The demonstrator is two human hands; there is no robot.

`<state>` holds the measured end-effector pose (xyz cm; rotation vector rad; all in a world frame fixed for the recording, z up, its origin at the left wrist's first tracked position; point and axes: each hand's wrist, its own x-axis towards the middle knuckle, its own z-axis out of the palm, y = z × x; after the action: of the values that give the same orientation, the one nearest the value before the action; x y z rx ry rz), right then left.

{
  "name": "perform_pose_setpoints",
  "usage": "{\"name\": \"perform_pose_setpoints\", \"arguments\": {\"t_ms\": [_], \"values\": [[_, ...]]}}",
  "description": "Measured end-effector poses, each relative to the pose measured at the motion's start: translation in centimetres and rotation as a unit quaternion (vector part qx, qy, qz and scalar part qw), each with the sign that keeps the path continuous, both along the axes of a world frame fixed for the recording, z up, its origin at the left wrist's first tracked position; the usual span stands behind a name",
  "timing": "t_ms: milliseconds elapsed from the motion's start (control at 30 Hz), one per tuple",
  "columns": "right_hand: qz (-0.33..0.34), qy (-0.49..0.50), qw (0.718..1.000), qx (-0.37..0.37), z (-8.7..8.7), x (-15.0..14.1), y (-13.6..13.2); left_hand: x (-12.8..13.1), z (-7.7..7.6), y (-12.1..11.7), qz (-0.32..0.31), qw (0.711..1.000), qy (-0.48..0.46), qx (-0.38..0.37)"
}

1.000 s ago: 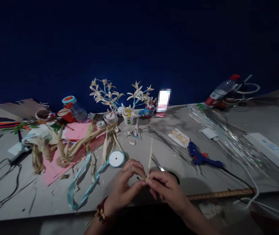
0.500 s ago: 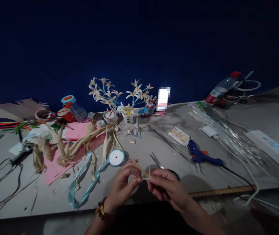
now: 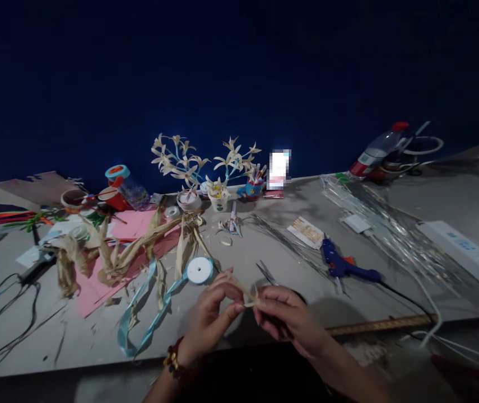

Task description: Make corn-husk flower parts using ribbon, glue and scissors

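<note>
The right hand (image 3: 292, 316) pinches a thin, pale, husk-like strip (image 3: 244, 289); the left hand (image 3: 214, 313) touches it, its clamp unclear. Bending seems underway, calling for steady fingertips. Just beyond the right fingers: dark-handled metal scissors (image 3: 266, 273).

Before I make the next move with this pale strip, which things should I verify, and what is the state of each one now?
1. Strip held from both sides: ok, the left hand and right hand each have a grip on it.
2. Scissors fully visible: not ok, the right hand hides part of them.
3. Glue gun apart from the hands: ok, it lies farther right.
4. Glue gun cool: cannot tell.
5. Ribbon wound up: not ok, a loose loop lies left of the left hand.
</note>
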<state>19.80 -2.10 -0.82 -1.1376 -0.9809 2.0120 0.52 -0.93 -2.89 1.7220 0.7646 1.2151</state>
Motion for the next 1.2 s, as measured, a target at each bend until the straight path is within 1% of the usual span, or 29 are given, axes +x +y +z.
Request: {"name": "perform_pose_setpoints", "arguments": {"t_ms": [67,167,233,300,367,467,567,667,733,800,833,900,967,1033,1133,1200], "values": [[-0.002,0.017,1.0,-0.024,0.2,0.1,0.0,-0.3,-0.2,0.0,-0.004,1.0,-0.003,0.0],[0.0,0.05,0.998,-0.039,0.3,0.4,0.1,-0.5,-0.3,0.1,-0.013,1.0,-0.011,-0.002],[0.002,0.07,0.997,-0.044,0.2,0.7,0.2,-0.6,-0.4,0.2,-0.017,1.0,-0.016,-0.014],[-0.004,0.07,0.997,-0.038,0.1,0.9,0.2,-0.5,-0.5,0.3,-0.021,0.999,-0.021,-0.03],[-0.024,0.039,0.999,-0.004,-0.2,1.1,0.2,-0.3,-0.5,0.4,-0.024,0.999,-0.027,-0.037],[-0.043,-0.02,0.995,0.091,-0.7,1.1,-0.1,0.3,-0.5,0.2,-0.018,0.998,-0.035,-0.043],[-0.022,-0.064,0.981,0.181,-0.9,0.6,-0.4,0.8,-0.6,0.0,-0.001,0.998,-0.046,-0.052],[-0.005,-0.131,0.958,0.255,-0.6,0.2,-0.5,1.1,-0.5,-0.1,0.015,0.999,-0.038,-0.03],[0.006,-0.165,0.943,0.288,-0.3,0.2,-0.5,1.1,-0.3,-0.1,0.021,1.0,-0.021,-0.009],[0.013,-0.178,0.937,0.299,-0.2,0.2,-0.3,0.9,-0.1,-0.1,0.025,1.0,-0.003,0.009],[0.015,-0.176,0.939,0.295,-0.3,0.2,-0.3,0.9,0.1,-0.2,0.026,1.0,0.006,0.017],[0.015,-0.154,0.952,0.263,-0.3,0.2,-0.2,0.7,0.3,-0.2,0.024,0.999,0.023,0.029],[0.017,-0.111,0.974,0.199,-0.4,0.3,-0.2,0.5,0.4,-0.2,0.018,0.999,0.033,0.038],[0.014,-0.068,0.991,0.115,-0.4,0.4,-0.2,0.3,0.3,-0.1,0.014,0.998,0.034,0.041],[-0.004,-0.024,1.0,0.014,-0.2,0.9,-0.1,0.1,0.0,0.0,0.012,0.999,0.031,0.04],[-0.013,0.004,1.0,-0.026,0.0,1.4,-0.1,0.0,-0.2,0.2,0.007,0.999,0.028,0.034]]}}
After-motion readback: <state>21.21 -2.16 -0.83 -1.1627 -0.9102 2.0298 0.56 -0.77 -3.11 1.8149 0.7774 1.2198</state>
